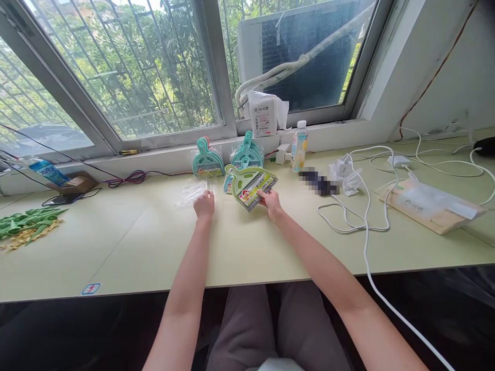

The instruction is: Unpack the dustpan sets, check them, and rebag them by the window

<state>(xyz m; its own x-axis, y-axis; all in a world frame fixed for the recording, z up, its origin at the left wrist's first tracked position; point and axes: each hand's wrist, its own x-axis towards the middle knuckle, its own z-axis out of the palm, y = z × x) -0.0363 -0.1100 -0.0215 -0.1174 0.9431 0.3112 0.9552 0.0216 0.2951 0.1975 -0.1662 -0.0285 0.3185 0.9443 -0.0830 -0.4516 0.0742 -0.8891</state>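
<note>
- Trousered legs (pixel 247 335) lie nearest the camera, below and to the left of the drink bottle (pixel 299 147).
- Leafy greens (pixel 33 221) sit farthest left of the bottle, well apart from it.
- Left hand (pixel 204 205), left of the bottle and nearer the camera: fingers curled in at the clear plastic film (pixel 187 194); I cannot tell whether they pinch it.
- One teal dustpan set (pixel 207 161) leans upright, left of the bottle; a second teal stack (pixel 249 150) stands between that set and the bottle.
- Light-green dustpan set (pixel 247 183), raised and tilted left of the bottle and nearer the camera. It is likely light and rigid, in thin moulded plastic, and not very fragile; its printed label (pixel 258 187) may be slick. Its handle (pixel 232 170), on the side away from the bottle, looks the surest hold; the bristles (pixel 253 204) would probably bend under a squeeze.
- Right hand (pixel 271 202), left of the bottle and nearer the camera, grasps that set by its lower right edge, thumb in front.
- White cable (pixel 366 226) loops right of the bottle.
</note>
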